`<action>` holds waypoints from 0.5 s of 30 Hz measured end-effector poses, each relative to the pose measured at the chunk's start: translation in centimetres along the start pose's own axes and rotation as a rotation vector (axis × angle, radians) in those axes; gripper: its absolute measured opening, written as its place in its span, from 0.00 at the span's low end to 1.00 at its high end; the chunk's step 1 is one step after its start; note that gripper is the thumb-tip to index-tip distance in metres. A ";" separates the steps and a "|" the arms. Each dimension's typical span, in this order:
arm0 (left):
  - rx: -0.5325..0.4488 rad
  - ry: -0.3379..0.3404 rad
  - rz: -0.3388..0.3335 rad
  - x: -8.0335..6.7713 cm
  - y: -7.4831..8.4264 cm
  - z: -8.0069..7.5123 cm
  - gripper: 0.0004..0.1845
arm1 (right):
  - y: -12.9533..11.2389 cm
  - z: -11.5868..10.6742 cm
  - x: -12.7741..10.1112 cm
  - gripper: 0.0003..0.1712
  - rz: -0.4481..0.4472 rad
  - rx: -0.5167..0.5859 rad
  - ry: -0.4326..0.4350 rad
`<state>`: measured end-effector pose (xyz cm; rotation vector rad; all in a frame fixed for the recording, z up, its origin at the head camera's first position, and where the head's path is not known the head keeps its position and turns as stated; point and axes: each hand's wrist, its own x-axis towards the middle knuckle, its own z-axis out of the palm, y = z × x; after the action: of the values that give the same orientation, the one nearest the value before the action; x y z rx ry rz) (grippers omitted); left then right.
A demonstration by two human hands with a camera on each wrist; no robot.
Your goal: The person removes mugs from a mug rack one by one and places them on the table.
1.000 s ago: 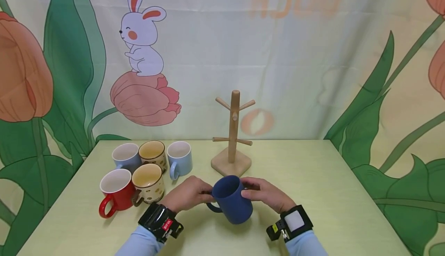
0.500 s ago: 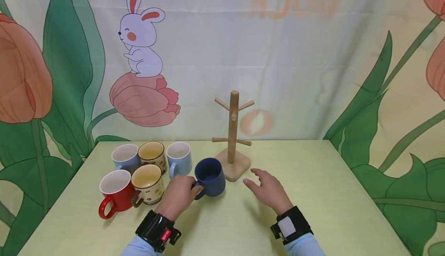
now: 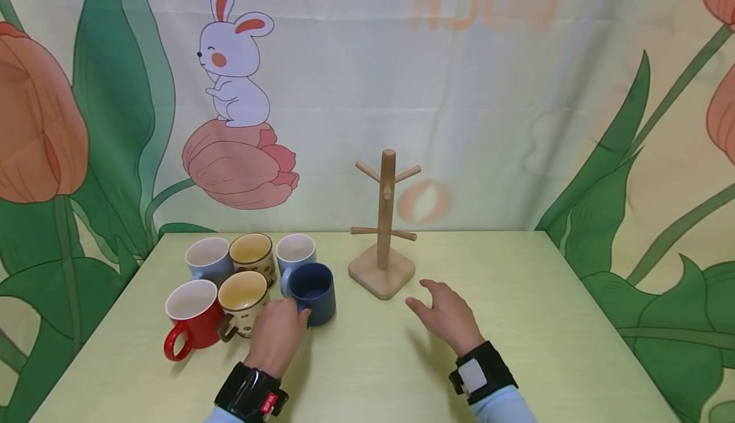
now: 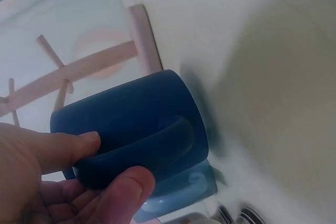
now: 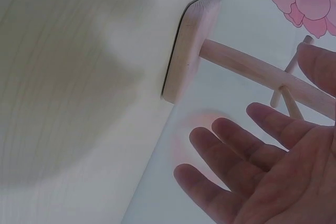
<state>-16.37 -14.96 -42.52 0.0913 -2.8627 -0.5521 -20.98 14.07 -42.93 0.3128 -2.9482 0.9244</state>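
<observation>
A dark blue mug (image 3: 312,293) stands upright on the yellow-green table (image 3: 517,321), beside the light blue mug (image 3: 294,249). My left hand (image 3: 278,335) grips the dark blue mug (image 4: 137,123) by its handle, thumb and fingers (image 4: 63,148) curled round it. My right hand (image 3: 445,316) hovers over the table right of the wooden mug tree (image 3: 383,228), fingers (image 5: 239,153) spread and holding nothing. The mug tree's pegs are bare; its base (image 5: 190,45) shows in the right wrist view.
Several more mugs cluster at the table's left: a red one (image 3: 191,318), two cream spotted ones (image 3: 245,300), and a pale blue-grey one (image 3: 208,259). A printed cloth backdrop hangs behind the table.
My left hand carried the dark blue mug from the table's front middle to the left and set it beside the light blue mug. My right hand let go of it and opened.
</observation>
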 end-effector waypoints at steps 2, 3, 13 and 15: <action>0.017 0.011 0.000 -0.1 -0.3 0.2 0.14 | 0.1 0.1 0.0 0.32 -0.001 0.002 0.000; 0.023 0.016 -0.001 -0.1 -0.4 0.2 0.14 | 0.1 0.1 0.0 0.32 -0.001 0.004 0.000; 0.041 0.018 -0.039 0.0 -0.9 0.5 0.15 | 0.4 0.4 0.1 0.32 -0.004 0.014 -0.009; 0.042 0.011 -0.045 0.0 -1.0 0.5 0.15 | 0.4 0.4 0.1 0.32 -0.003 0.019 -0.016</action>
<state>-16.50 -15.68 -43.33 0.1657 -2.8679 -0.4985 -21.17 14.12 -43.42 0.3269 -2.9542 0.9540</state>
